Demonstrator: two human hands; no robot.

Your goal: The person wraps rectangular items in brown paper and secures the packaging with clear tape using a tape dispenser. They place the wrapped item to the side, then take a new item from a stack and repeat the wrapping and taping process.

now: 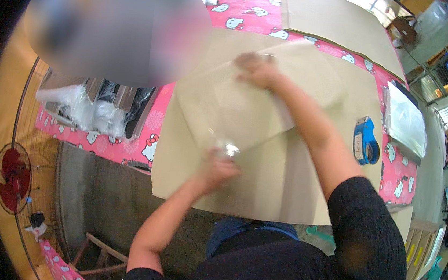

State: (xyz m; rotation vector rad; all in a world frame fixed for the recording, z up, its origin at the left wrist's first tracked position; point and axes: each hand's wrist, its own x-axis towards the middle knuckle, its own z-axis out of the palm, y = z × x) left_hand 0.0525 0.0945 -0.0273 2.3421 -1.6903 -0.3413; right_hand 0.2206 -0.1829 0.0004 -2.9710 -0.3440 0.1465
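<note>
A flat, glossy piece that looks like a clear plastic sheet or bag [249,104] lies slantwise over a large tan board [305,196]. My left hand [218,171] is at its near corner, fingers closed on the plastic, where a bright glint shows. Farther off, my right hand [257,71] reaches across to the sheet's far edge. Motion smears its fingers, so their grip is unclear. To the right of my right forearm, a blue tape dispenser [365,142] rests on the tan board.
A pink patterned cloth [253,8] covers the table. On the left lie several plastic-wrapped dark pieces [103,104]; on the right, a stack of clear plastic bags [406,120]. Another tan board [338,13] is at the back. A red-bladed fan [13,179] stands at far left. Someone's blurred shape is across the table.
</note>
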